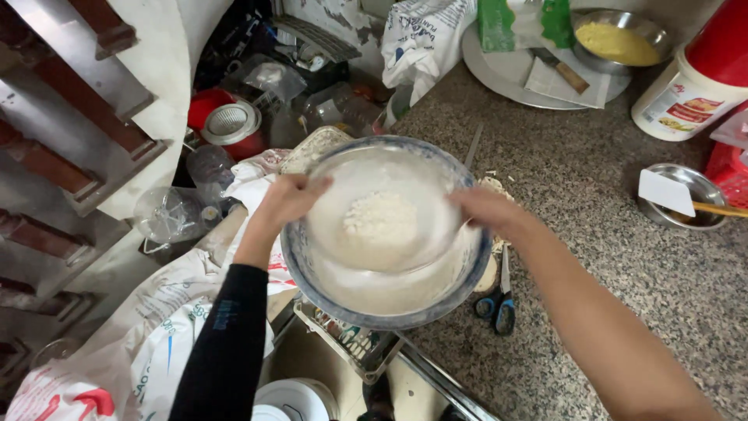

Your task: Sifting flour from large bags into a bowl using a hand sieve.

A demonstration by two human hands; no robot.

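Note:
My left hand (287, 199) and my right hand (487, 209) grip opposite sides of a round pale sieve (335, 242). A heap of white flour (379, 218) lies in it. I hold the sieve just above a larger bowl with a blue rim (389, 318), which has white flour inside. The sieve looks blurred. That bowl sits at the left edge of a speckled granite counter (592, 234). My left arm wears a black sleeve and my right forearm is bare.
Blue-handled scissors (499, 302) lie right of the bowl. A small metal bowl with a white card (686, 199) is at the right. A white jar with a red lid (689, 86), a metal bowl of yellow batter (619, 39) and a round tray (499, 70) stand behind. White sacks (140, 351) and plastic bottles (167, 214) are on the left.

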